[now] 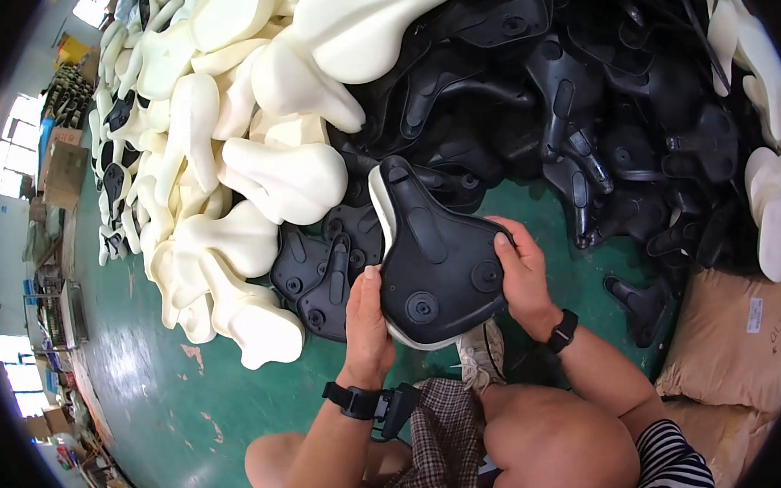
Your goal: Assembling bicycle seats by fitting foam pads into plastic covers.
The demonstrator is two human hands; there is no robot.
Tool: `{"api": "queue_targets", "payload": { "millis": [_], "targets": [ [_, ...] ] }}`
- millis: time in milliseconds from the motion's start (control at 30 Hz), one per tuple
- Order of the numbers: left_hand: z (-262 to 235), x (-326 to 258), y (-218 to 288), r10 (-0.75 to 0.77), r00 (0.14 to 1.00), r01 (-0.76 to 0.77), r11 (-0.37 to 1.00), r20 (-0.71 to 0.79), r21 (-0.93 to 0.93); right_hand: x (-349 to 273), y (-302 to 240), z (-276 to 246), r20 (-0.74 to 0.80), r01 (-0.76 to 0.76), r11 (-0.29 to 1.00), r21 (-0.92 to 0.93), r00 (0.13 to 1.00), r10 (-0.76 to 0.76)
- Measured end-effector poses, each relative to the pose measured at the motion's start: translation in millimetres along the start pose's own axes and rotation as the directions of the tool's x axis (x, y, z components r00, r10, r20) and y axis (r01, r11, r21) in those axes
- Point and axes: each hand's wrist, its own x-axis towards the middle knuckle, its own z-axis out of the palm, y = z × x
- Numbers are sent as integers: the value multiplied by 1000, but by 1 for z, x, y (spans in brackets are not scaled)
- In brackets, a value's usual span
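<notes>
Between my two hands I hold a bicycle saddle, its black plastic base (441,259) facing up and its narrow nose pointing away from me. A cream foam pad (382,207) shows along the base's left edge and under its wide rear end. My left hand (368,321) is closed on the left rear side, thumb along the edge. My right hand (524,272) grips the right rear side, thumb on top of the base. Two round recesses sit in the wide part. Fingers beneath the saddle are hidden.
Cream foam saddle pads (283,174) are heaped ahead and left. Black saddle bases (616,132) are piled ahead and right, with one loose black base (640,305) on the green floor (166,383). Brown sacks (736,339) lie at my right. Cardboard boxes (64,170) stand far left.
</notes>
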Motion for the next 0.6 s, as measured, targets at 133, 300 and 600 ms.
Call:
{"api": "queue_targets", "payload": {
  "millis": [133,300,600],
  "targets": [
    [-2,2,3,-26,1000,26,994,-1,-110,7,-1,7,35,66,995,-73,997,-64],
    [-12,5,12,-29,1000,29,998,9,-52,5,-5,9,137,155,959,-238,983,-125],
    [-14,8,6,12,1000,-12,1000,27,-10,6,3,17,-1,100,951,-291,995,-105]
  ]
}}
